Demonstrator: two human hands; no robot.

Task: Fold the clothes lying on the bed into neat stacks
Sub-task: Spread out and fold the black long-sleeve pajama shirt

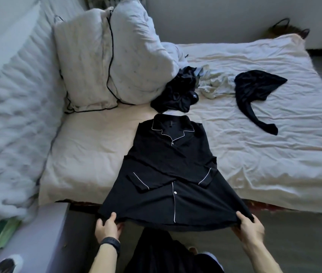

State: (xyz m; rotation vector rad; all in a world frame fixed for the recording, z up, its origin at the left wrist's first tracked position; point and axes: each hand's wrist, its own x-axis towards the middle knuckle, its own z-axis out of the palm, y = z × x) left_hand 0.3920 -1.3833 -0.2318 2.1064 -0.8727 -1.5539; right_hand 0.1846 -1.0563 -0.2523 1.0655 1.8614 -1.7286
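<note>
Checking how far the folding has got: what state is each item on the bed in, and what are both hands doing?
black shirt, flat, face up, sleeves folded across front, hem held past the bed edge
left hand, grips hem's left corner
right hand, grips hem's right corner
black heap, crumpled, unfolded
pale garment, crumpled, unfolded
dark garment, loosely spread, unfolded
pillows, propped upright

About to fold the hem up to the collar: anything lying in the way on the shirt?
Nothing visible does. The left hand and right hand grip the hem of the black shirt, and only its own folded-in sleeves lie across its front. The crumpled dark clothes sit just beyond the collar, not on it.
</note>
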